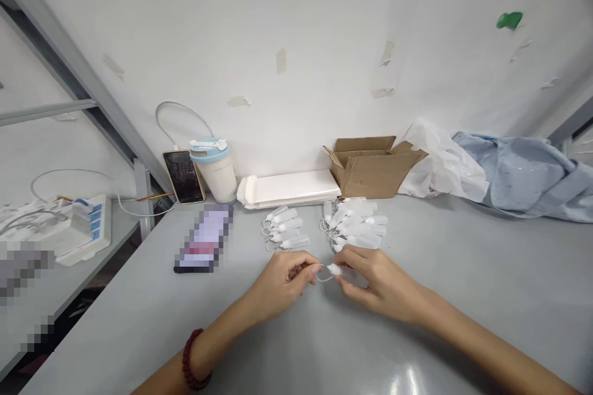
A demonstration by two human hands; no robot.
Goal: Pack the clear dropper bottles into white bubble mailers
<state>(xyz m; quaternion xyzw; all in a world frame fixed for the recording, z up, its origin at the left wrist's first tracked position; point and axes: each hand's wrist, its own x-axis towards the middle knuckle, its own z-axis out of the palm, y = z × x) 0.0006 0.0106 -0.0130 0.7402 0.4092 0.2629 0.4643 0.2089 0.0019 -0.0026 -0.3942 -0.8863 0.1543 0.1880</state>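
Fingertips of the right hand (380,281) grasp a small white dropper bottle (343,271) from two sides, the thumb nearer the person and the index finger on the far side, so its nozzle points leftward past them while its body runs back between the fingers, partly hidden. Facing it, the left hand (281,284) has thumb and index finger pinched together just beyond the nozzle, closed on the end of a thin pale piece (323,265) that bridges the narrow gap; those fingers cover the rest of its form. A white loop (325,279) curves below, from near the bottle's neck toward the left fingertips. Behind the hands, on the grey tabletop (259,352), similar bottles lie in two groups: a smaller group (290,224) beyond the left hand and a larger heap (364,241) just past the right one. Farther back, a flat white carton (296,188) lies between a blue-lidded cup (217,179) and an open cardboard box (375,176). A dark red bracelet (188,358) circles the left wrist.
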